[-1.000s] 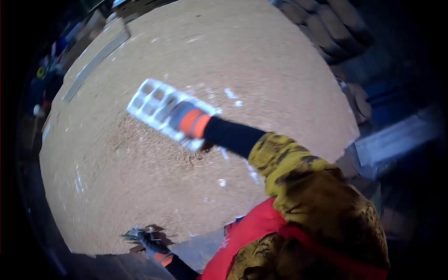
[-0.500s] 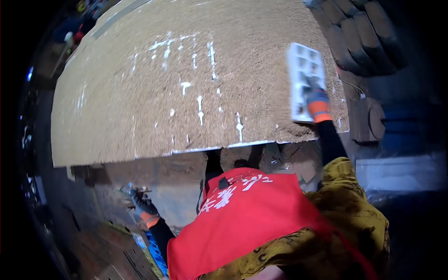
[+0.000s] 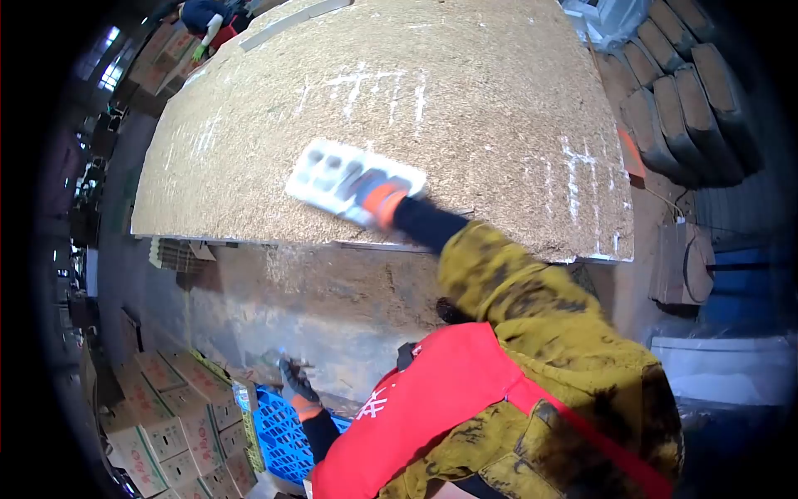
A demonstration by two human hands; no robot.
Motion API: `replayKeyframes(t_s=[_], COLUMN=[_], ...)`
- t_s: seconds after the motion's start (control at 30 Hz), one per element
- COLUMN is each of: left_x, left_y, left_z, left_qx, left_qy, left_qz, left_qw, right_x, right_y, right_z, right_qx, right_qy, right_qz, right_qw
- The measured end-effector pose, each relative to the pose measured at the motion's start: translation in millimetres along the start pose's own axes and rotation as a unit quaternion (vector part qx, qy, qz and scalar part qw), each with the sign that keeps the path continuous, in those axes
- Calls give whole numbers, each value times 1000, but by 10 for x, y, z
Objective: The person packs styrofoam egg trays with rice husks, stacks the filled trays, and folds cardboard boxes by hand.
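My right hand, in a grey glove with an orange cuff, grips a white tray with rounded hollows. The tray is blurred by motion and lies against the layer of brown, straw-like chips covering the tabletop. White streaks show through that layer in several places. Off the table's near side, low on the left, hangs my left hand, gloved the same way. Its fingers are closed around something small and blurred that I cannot make out.
Printed cardboard boxes are stacked at the lower left, beside a blue plastic crate. Dark-sided brown blocks stand at the far right. A bent-over person is at the far left corner. A grey strip lies along the far edge.
My right hand has swept the tray leftward from the table's right end, turning it from upright to slanted lengthwise. White streaks mid-table are now covered, and others show at the right. The view has shifted.
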State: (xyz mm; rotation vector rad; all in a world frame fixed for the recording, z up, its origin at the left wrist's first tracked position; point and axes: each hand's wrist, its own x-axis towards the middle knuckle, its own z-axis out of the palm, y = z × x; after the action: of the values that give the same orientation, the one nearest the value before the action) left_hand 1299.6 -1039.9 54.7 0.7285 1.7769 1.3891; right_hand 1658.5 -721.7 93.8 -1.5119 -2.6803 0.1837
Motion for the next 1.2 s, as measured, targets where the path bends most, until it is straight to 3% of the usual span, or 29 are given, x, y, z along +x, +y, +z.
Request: replayKeyframes(t_s=[0.07, 0.13, 0.17, 0.23, 0.3, 0.37, 0.43, 0.47, 0.5, 0.53, 0.6, 0.63, 0.67, 0.7, 0.73, 0.77, 0.83, 0.87, 0.9, 0.93, 0.97, 1.0, 1.03, 1.1, 1.2], left_x=[-140, -559, -747, -913, -1002, -969, -757, -590, -480, -568, -392, -423, -366, -373, -470, -572, -539, -458, -450, -457, -507, -514, -547, -457, -610], left_y=[-500, -499, -271, -167, -255, -949, -961, -1074, -1042, -572, -418, -101, -102, -228, 151, 530, 401, 288, 331, 353, 529, 716, 826, 737, 898], left_z=[-644, -957, -814, -622, -591, -850, -589, -453, -211, 258, 735, 1027, 1317, 1627, 1954, 2274, 2661, 2858, 3057, 3251, 3445, 3661, 3873, 4210, 4600], left_qx=[70, 298, 159, 24, 43, 51, -4, -38, -93, -111, 32, 113, 88, 77, 230, 360, 137, 118, 143, 256, 367, 384, 446, 454, 493], left_qy=[42, 35, 157, 282, 299, 128, 79, 69, 19, -85, -223, -324, -359, -331, -357, -356, -400, -386, -373, -310, -297, -351, -345, -357, -429], left_qz=[13, 24, -108, -254, -290, -131, -170, -168, -115, -31, -46, 4, -3, 110, 210, 319, 188, 168, 140, 215, 226, 226, 228, 265, 227], left_qw=[997, 954, 969, 925, 908, 982, 982, 983, 989, 990, 973, 939, 929, 934, 881, 801, 887, 900, 906, 890, 852, 824, 794, 773, 722], right_x=[-522, -1393, -1905, -2926, -3557, -4036, -4140, -3987, -3764, -3547, -3188, -3009, -2932, -2855, -2911, -3129, -3648, -3931, -4176, -4419, -4661, -4779, -4794, -4728, -4608], right_y=[1059, 2005, 2342, 2682, 2570, 2357, 1822, 1411, 1125, 784, 271, 13, -37, -88, 96, 392, 1097, 1408, 1640, 1875, 2108, 2260, 2226, 2104, 2053], right_z=[-21, -139, -216, -318, -332, -256, -18, -96, -156, -119, -48, -13, 95, 200, 197, 125, -66, -165, -223, -281, -341, -286, -325, -257, -95], right_qx=[-45, -114, -157, -218, -55, 112, 33, 100, 240, 212, 129, 87, 12, -63, -96, -109, -127, -116, -49, 23, 88, 48, 45, 128, 84], right_qy=[26, 31, 30, 35, 92, 147, 239, 236, 153, 147, 109, 101, 78, 56, 34, 9, -77, -92, -29, 52, 142, 152, 181, 208, 201], right_qz=[122, 254, 309, 390, 489, 568, 459, 469, 507, 441, 287, 206, 204, 199, 186, 208, 305, 365, 434, 493, 535, 544, 514, 494, 474], right_qw=[991, 960, 937, 894, 865, 802, 855, 845, 814, 860, 943, 969, 976, 976, 977, 972, 940, 919, 899, 868, 828, 824, 837, 835, 853])
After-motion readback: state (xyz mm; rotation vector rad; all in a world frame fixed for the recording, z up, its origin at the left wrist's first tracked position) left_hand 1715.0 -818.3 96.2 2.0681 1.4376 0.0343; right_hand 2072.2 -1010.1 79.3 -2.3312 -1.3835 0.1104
